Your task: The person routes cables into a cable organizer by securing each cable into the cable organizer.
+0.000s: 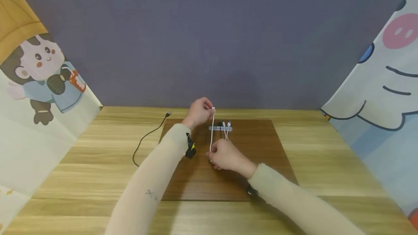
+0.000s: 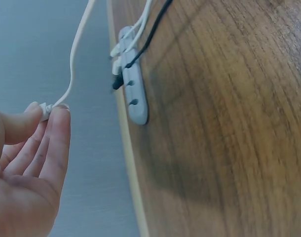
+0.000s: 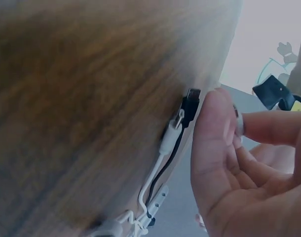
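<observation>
Stretching a white cable (image 1: pixel 212 130) between my hands, I pinch one end between the thumb and fingers of my left hand (image 1: pixel 200 113); my right hand (image 1: pixel 226 155) is clamped on its other end, lower and nearer me. The cable runs above the brown board (image 1: pixel 258 159), crossing in front of the left end of a grey cable holder (image 2: pixel 132 75). Two white cables (image 2: pixel 146 14) and a black cord (image 2: pixel 157 23) sit in that holder, and my right hand hides part of their length. A black plug (image 3: pixel 191 106) and a white plug (image 3: pixel 171 138) lie just beside it. Left of the board, a loose black cable (image 1: pixel 140 141) curves over the surface (image 1: pixel 107 148).
</observation>
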`<state>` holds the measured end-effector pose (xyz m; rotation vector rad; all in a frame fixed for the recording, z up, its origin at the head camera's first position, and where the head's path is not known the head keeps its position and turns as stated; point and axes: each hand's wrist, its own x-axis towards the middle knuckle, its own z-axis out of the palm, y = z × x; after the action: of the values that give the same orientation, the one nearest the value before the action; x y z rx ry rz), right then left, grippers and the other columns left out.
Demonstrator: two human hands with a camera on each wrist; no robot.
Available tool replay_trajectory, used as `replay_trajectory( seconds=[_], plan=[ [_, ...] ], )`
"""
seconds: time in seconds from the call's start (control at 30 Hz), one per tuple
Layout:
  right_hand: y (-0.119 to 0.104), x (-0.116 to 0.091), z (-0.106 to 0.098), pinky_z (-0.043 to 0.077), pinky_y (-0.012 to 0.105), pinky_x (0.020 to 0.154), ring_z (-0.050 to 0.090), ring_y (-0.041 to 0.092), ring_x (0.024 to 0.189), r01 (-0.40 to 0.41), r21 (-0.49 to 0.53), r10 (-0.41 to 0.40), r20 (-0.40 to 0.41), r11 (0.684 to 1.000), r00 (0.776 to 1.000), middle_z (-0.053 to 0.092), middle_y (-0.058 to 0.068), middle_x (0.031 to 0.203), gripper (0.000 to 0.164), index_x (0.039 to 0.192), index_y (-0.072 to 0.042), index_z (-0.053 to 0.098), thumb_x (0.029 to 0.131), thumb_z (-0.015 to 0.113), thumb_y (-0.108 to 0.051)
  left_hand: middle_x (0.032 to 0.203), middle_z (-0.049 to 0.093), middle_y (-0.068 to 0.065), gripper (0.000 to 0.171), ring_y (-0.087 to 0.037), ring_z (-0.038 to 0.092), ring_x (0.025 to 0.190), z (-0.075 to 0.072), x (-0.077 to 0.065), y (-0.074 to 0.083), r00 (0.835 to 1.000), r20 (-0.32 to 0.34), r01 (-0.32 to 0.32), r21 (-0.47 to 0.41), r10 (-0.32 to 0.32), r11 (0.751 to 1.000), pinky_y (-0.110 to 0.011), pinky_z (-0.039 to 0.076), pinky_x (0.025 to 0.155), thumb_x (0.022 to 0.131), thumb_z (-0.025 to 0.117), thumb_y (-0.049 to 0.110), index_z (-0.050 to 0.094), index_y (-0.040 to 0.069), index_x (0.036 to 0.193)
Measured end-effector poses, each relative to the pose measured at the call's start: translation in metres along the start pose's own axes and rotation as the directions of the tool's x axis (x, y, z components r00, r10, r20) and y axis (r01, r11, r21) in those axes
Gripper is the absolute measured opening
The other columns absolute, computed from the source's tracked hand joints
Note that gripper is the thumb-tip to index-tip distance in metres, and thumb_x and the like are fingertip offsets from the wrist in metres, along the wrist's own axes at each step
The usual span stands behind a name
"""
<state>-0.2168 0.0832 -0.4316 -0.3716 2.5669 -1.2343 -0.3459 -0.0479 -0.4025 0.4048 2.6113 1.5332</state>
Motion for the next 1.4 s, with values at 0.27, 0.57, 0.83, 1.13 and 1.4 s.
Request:
replay_trajectory(
  seconds=[0.27,0.57,0.83,1.13,1.4],
  plan=[
    [-0.004,0.002,0.002,0.047,0.027,0.045,0.06,0.013,0.044,-0.031,-0.176,0.024,-0.045,0.984,0.999,0.06,-0.001,0.049,0.034,0.065,-0.011,0.062,0.097,0.068,-0.016,0.092,0.066,-0.01,0.007,-0.024,0.068,0.082,0.01,0.007,-0.017,1.0,0.01,0.012,0.088,-0.013,0.996,-0.032,0.055,0.069,0.097,0.068,0.007,0.062,0.004,0.1],
    [-0.009,0.004,0.008,0.042,0.028,0.045,0.05,0.013,0.044,-0.049,-0.318,0.023,-0.086,0.947,0.996,0.052,0.0,0.051,0.039,0.059,-0.013,0.058,0.096,0.068,-0.019,0.095,0.065,-0.011,0.01,-0.023,0.067,0.084,0.018,0.012,-0.027,0.999,0.023,0.031,0.135,-0.034,0.99,-0.032,0.053,0.069,0.095,0.071,0.006,0.062,0.004,0.1],
    [-0.009,0.003,0.005,0.041,0.025,0.041,0.052,0.012,0.041,-0.103,-0.261,0.092,-0.052,0.96,0.994,0.059,0.003,0.052,0.036,0.062,-0.01,0.06,0.096,0.067,-0.016,0.096,0.064,-0.009,0.009,-0.022,0.064,0.085,0.026,0.012,-0.023,0.999,0.038,0.018,0.211,-0.027,0.977,-0.032,0.05,0.069,0.097,0.069,0.007,0.062,0.006,0.101],
    [-0.007,0.001,0.003,0.033,0.021,0.036,0.042,0.009,0.038,-0.091,-0.269,0.086,-0.03,0.959,0.996,0.048,-0.001,0.049,0.036,0.061,-0.011,0.054,0.095,0.063,-0.011,0.096,0.062,-0.01,0.008,-0.023,0.06,0.083,0.029,0.014,-0.028,0.997,0.038,0.052,0.237,-0.062,0.97,-0.033,0.05,0.067,0.097,0.068,0.007,0.062,0.006,0.102],
    [-0.003,0.001,-0.001,0.033,0.022,0.036,0.041,0.009,0.04,-0.042,-0.316,0.045,0.002,0.948,0.999,0.046,-0.002,0.05,0.031,0.063,-0.011,0.053,0.093,0.06,-0.007,0.093,0.063,-0.009,0.008,-0.022,0.059,0.081,0.03,0.017,-0.028,0.996,0.029,0.067,0.315,-0.08,0.947,-0.032,0.049,0.067,0.096,0.069,0.009,0.063,0.005,0.1]
  ],
)
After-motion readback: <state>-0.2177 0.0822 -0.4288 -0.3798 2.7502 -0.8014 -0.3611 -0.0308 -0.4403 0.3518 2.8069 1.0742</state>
